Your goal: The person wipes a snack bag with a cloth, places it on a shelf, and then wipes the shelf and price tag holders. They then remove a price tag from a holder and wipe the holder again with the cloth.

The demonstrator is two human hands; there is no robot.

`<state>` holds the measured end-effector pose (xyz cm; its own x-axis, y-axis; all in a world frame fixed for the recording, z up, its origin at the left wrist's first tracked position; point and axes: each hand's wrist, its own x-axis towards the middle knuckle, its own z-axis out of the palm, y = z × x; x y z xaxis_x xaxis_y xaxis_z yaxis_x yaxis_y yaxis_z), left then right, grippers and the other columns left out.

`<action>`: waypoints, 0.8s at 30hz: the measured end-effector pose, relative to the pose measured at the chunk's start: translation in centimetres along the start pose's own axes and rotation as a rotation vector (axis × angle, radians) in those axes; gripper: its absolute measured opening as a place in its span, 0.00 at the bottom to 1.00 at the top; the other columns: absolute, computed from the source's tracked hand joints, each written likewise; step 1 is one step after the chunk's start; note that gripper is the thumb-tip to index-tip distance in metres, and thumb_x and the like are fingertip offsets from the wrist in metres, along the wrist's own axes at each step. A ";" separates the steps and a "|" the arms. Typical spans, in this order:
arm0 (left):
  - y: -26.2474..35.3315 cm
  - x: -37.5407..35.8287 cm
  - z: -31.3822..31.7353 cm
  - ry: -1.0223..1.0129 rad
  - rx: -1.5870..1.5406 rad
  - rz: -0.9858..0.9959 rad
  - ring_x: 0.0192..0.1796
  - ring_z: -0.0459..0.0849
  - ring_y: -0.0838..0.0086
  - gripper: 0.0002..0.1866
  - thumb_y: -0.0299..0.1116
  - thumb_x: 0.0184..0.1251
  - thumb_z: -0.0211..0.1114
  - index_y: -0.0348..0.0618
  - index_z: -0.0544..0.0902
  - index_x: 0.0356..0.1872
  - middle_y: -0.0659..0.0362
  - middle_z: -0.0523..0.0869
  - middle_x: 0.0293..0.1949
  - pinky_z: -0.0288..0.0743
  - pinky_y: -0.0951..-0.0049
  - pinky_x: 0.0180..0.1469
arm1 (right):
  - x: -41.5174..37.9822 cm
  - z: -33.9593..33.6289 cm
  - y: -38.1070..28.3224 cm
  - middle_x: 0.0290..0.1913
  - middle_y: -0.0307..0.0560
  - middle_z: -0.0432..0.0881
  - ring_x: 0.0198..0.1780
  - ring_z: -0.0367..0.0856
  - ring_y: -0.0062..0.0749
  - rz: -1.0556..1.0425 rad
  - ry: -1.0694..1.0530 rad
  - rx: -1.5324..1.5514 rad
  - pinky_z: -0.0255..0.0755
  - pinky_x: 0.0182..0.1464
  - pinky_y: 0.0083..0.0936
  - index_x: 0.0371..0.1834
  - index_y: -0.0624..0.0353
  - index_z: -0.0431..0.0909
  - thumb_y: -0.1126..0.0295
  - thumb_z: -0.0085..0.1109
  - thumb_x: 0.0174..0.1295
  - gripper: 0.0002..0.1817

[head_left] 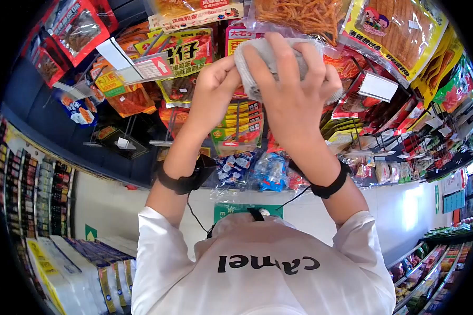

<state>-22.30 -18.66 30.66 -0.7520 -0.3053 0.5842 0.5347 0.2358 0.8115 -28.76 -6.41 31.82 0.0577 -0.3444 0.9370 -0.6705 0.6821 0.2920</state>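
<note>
A folded grey cloth (244, 60) is held up in front of the hanging snack packets at the top centre. My right hand (294, 86) spreads over the cloth with bent fingers, pressing on it. My left hand (218, 79) pinches the cloth's left edge between thumb and fingers. Behind the hands hang a yellow and green packet (189, 52) and a clear bag of orange strips (299, 18). Part of the cloth is hidden under my right hand.
Price-tag holders (147, 68) and metal hooks jut out around both hands. A large yellow-edged packet (397, 31) hangs at the upper right. Blue packets (270, 170) lie low on the shelf. More stocked shelves (34, 189) stand to the left and right.
</note>
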 end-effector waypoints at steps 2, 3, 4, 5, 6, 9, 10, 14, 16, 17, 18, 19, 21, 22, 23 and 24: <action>0.0 0.2 -0.2 -0.018 0.011 0.013 0.41 0.81 0.82 0.14 0.29 0.72 0.51 0.30 0.78 0.50 0.56 0.85 0.43 0.75 0.79 0.44 | -0.6 0.0 0.8 0.57 0.27 0.72 0.58 0.62 0.33 0.011 0.003 0.046 0.50 0.55 0.35 0.46 0.33 0.79 0.66 0.59 0.46 0.21; 0.0 0.4 -0.3 -0.029 0.146 0.054 0.41 0.82 0.81 0.14 0.29 0.72 0.51 0.30 0.79 0.49 0.56 0.86 0.42 0.75 0.79 0.43 | -1.1 -0.2 1.4 0.56 0.26 0.72 0.58 0.62 0.32 0.022 0.004 0.090 0.50 0.54 0.35 0.47 0.33 0.80 0.66 0.59 0.45 0.21; 0.1 0.3 -0.2 -0.041 0.278 0.092 0.42 0.84 0.79 0.14 0.29 0.72 0.51 0.30 0.79 0.49 0.56 0.86 0.42 0.75 0.80 0.42 | -1.4 -0.9 2.2 0.56 0.27 0.73 0.58 0.63 0.32 0.041 -0.046 0.097 0.50 0.54 0.35 0.47 0.33 0.80 0.68 0.60 0.44 0.23; 0.2 0.4 -0.2 -0.041 0.276 0.093 0.42 0.84 0.79 0.14 0.29 0.72 0.51 0.30 0.79 0.49 0.56 0.86 0.42 0.75 0.80 0.42 | -1.9 -1.2 3.0 0.56 0.27 0.73 0.58 0.63 0.32 0.039 -0.047 0.095 0.50 0.54 0.35 0.47 0.33 0.80 0.68 0.60 0.44 0.23; 0.3 0.6 -0.2 -0.106 0.176 0.042 0.44 0.84 0.74 0.14 0.30 0.72 0.50 0.30 0.78 0.50 0.53 0.85 0.43 0.75 0.76 0.47 | -2.3 -1.2 3.9 0.56 0.29 0.73 0.57 0.64 0.33 0.035 -0.039 0.068 0.51 0.54 0.36 0.47 0.35 0.80 0.66 0.58 0.46 0.21; 0.6 0.7 -0.3 -0.159 0.125 -0.023 0.47 0.85 0.65 0.15 0.31 0.74 0.48 0.29 0.77 0.50 0.46 0.84 0.46 0.74 0.71 0.54 | -3.1 -2.3 5.3 0.56 0.31 0.73 0.56 0.64 0.35 0.054 -0.083 0.039 0.50 0.53 0.36 0.46 0.38 0.81 0.65 0.56 0.48 0.19; 0.5 0.8 -0.3 -0.159 0.116 -0.021 0.47 0.85 0.65 0.15 0.31 0.73 0.48 0.29 0.76 0.50 0.46 0.85 0.46 0.74 0.71 0.55 | -3.3 -2.6 5.5 0.56 0.32 0.73 0.56 0.64 0.35 0.079 -0.104 0.036 0.50 0.53 0.36 0.46 0.39 0.82 0.65 0.57 0.48 0.19; 0.2 0.8 -0.2 -0.154 0.041 -0.047 0.49 0.84 0.69 0.16 0.32 0.73 0.49 0.29 0.77 0.51 0.49 0.84 0.47 0.73 0.73 0.55 | -3.0 -3.3 4.2 0.55 0.31 0.75 0.56 0.64 0.34 0.103 -0.027 0.094 0.50 0.52 0.35 0.44 0.39 0.82 0.64 0.58 0.49 0.16; 0.3 0.5 0.1 -0.129 0.042 -0.019 0.49 0.83 0.72 0.16 0.30 0.72 0.50 0.29 0.77 0.52 0.51 0.84 0.47 0.74 0.75 0.54 | -2.7 -3.8 1.9 0.53 0.32 0.77 0.56 0.63 0.36 0.107 0.030 0.166 0.51 0.56 0.35 0.44 0.39 0.83 0.66 0.61 0.46 0.18; 0.4 0.4 0.2 -0.102 0.045 0.009 0.50 0.82 0.75 0.15 0.29 0.71 0.51 0.29 0.77 0.52 0.53 0.83 0.48 0.75 0.77 0.52 | -2.5 -3.6 0.9 0.54 0.31 0.76 0.57 0.63 0.36 0.070 0.010 0.151 0.51 0.55 0.35 0.44 0.39 0.83 0.66 0.60 0.47 0.18; 0.3 0.3 0.1 -0.105 0.045 0.009 0.50 0.82 0.75 0.15 0.29 0.71 0.51 0.29 0.77 0.52 0.53 0.83 0.48 0.75 0.77 0.52 | -2.4 -3.1 0.4 0.55 0.31 0.75 0.57 0.63 0.36 0.032 -0.009 0.138 0.51 0.55 0.35 0.45 0.39 0.82 0.66 0.58 0.49 0.17; 0.0 0.2 0.0 -0.078 0.031 0.018 0.50 0.81 0.76 0.15 0.28 0.70 0.51 0.29 0.77 0.52 0.53 0.83 0.48 0.74 0.76 0.53 | -2.6 -2.3 0.5 0.55 0.31 0.75 0.57 0.63 0.36 0.034 -0.010 0.137 0.51 0.55 0.35 0.45 0.39 0.82 0.66 0.58 0.49 0.17; -0.2 0.2 -0.2 -0.054 0.020 0.018 0.51 0.80 0.77 0.16 0.27 0.69 0.51 0.28 0.77 0.52 0.53 0.83 0.49 0.74 0.76 0.54 | -3.0 -0.4 0.8 0.56 0.30 0.74 0.55 0.65 0.35 0.019 -0.003 0.131 0.53 0.52 0.38 0.43 0.40 0.79 0.63 0.58 0.49 0.16; -0.3 0.3 -0.2 -0.068 0.048 0.041 0.51 0.80 0.76 0.16 0.26 0.69 0.51 0.28 0.77 0.52 0.53 0.83 0.48 0.73 0.75 0.54 | -3.2 -0.2 0.8 0.56 0.32 0.72 0.56 0.65 0.35 0.011 0.007 0.110 0.53 0.52 0.39 0.46 0.39 0.78 0.64 0.58 0.48 0.18; -0.3 0.4 -0.3 -0.082 0.076 0.067 0.51 0.80 0.76 0.16 0.25 0.68 0.50 0.28 0.76 0.52 0.53 0.83 0.48 0.73 0.75 0.55 | -3.5 -0.4 1.0 0.56 0.32 0.72 0.56 0.65 0.35 0.013 0.003 0.113 0.53 0.52 0.39 0.46 0.39 0.78 0.64 0.58 0.48 0.18; 0.0 0.7 -0.4 -0.118 0.097 0.073 0.52 0.80 0.74 0.16 0.25 0.68 0.50 0.27 0.76 0.53 0.51 0.83 0.48 0.73 0.75 0.55 | -3.7 -0.5 1.4 0.55 0.32 0.73 0.56 0.65 0.35 0.035 -0.026 0.115 0.53 0.52 0.40 0.46 0.38 0.78 0.65 0.58 0.48 0.18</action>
<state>-22.64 -19.24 31.07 -0.7559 -0.1750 0.6308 0.5539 0.3426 0.7588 -29.54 -3.83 28.86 0.0140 -0.3393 0.9406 -0.7521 0.6162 0.2335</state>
